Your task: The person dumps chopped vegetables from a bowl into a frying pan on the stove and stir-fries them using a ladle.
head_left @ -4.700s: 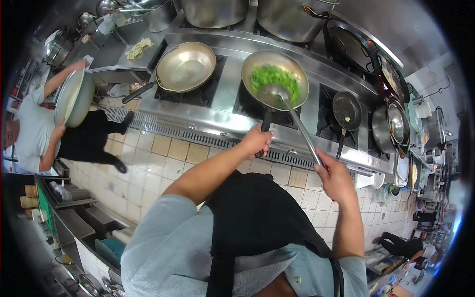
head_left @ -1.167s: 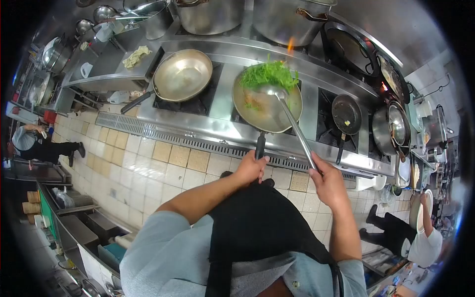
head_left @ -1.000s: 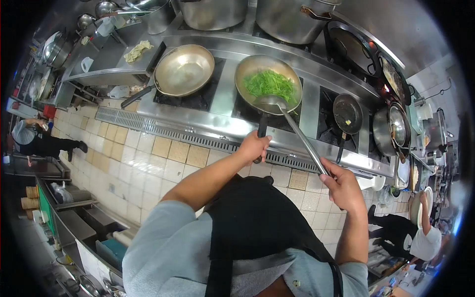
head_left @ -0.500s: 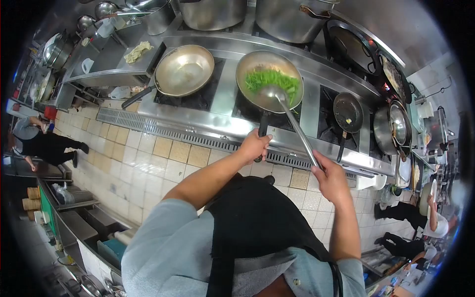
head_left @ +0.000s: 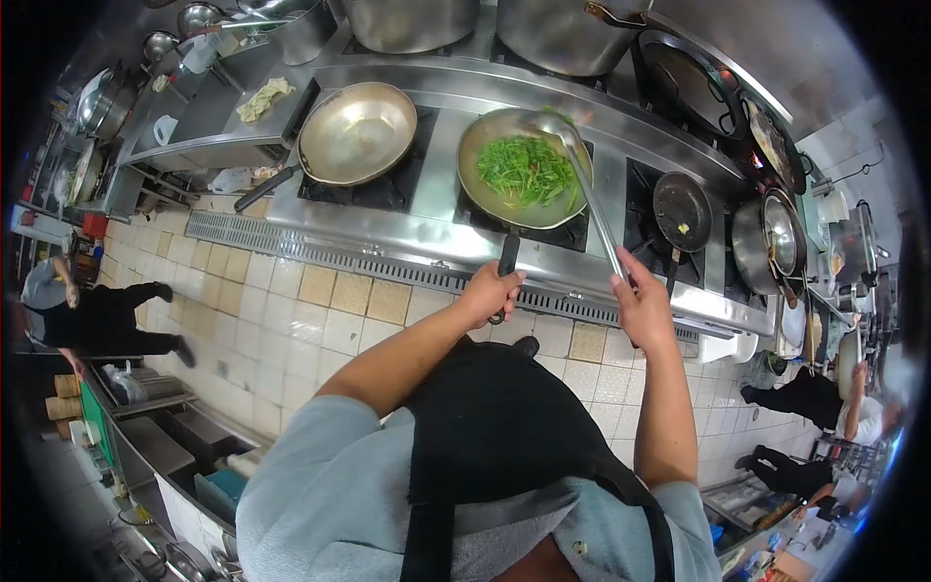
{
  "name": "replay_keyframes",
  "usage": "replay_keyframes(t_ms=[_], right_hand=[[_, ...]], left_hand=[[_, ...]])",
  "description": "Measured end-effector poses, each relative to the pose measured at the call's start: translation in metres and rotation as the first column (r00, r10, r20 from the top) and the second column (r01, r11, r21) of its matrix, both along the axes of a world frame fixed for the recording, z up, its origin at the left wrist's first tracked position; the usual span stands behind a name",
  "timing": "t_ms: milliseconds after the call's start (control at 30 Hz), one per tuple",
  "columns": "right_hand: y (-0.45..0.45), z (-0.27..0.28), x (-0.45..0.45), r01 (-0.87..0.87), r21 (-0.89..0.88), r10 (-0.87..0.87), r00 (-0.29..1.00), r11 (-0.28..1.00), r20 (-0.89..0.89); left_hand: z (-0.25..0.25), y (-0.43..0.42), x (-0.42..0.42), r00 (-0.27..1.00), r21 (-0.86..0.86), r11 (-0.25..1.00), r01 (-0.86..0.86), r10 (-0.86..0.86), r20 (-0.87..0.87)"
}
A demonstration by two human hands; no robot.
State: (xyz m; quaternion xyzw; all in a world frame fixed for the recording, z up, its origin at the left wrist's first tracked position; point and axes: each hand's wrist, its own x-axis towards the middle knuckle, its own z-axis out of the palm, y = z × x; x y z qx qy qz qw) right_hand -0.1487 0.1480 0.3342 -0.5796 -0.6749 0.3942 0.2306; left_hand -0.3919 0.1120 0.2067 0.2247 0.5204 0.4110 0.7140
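Note:
My left hand (head_left: 492, 294) is wrapped around the black handle of a frying pan (head_left: 473, 199) on the middle burner. Chopped green vegetables (head_left: 525, 171) lie heaped in that pan. In my right hand (head_left: 642, 303) is the long metal handle of a ladle (head_left: 593, 199). The ladle's bowl is over the pan's far right rim, beyond the greens, with a bit of green beside it. Whether the bowl touches the rim, I cannot tell.
A second frying pan (head_left: 358, 134) sits on the left burner, a small black pan (head_left: 682, 211) on the right one. Large stockpots (head_left: 567, 39) stand behind. One person (head_left: 92, 310) is at far left; other people (head_left: 810, 398) are at right. A cloth (head_left: 264, 100) lies on the left counter.
The ladle has moved from on top of the greens up to the far right rim. The greens now lie more gathered in the pan. The person at left has shifted.

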Motion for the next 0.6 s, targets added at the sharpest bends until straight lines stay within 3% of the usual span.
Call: replay_keyframes(t_ms=[67,100,167,200,267,400,600], right_hand=[[-0.01,0.007,-0.004,0.095,-0.165,-0.096,0.995,0.982,0.0],[-0.023,0.015,-0.005,0.091,-0.168,-0.09,0.996,0.982,0.009],[-0.058,0.033,-0.007,0.185,-0.408,-0.198,0.98,0.894,0.011],[-0.071,0.035,-0.008,0.183,-0.408,-0.193,0.981,0.894,0.017],[-0.093,0.038,-0.009,0.104,-0.576,-0.291,0.925,0.81,-0.242],[-0.093,0.057,-0.02,0.048,-0.567,-0.25,0.925,0.823,-0.286],[-0.083,0.105,0.002,0.023,-0.567,-0.058,0.997,0.823,-0.044]], left_hand=[[-0.003,0.001,-0.002,1.0,0.014,1.0,0.009,-0.009,0.029],[-0.002,0.001,-0.003,0.999,0.01,1.0,0.003,-0.003,0.037],[0.005,0.004,-0.008,0.998,-0.015,1.0,0.005,-0.004,0.065],[0.005,0.006,-0.009,0.997,-0.017,1.0,-0.001,0.002,0.071],[0.005,0.007,-0.011,0.998,-0.048,0.999,0.021,-0.018,0.065],[0.003,0.007,-0.012,0.997,-0.047,0.998,0.042,-0.039,0.064],[0.018,-0.004,-0.01,0.998,-0.006,0.999,0.052,-0.052,-0.044]])
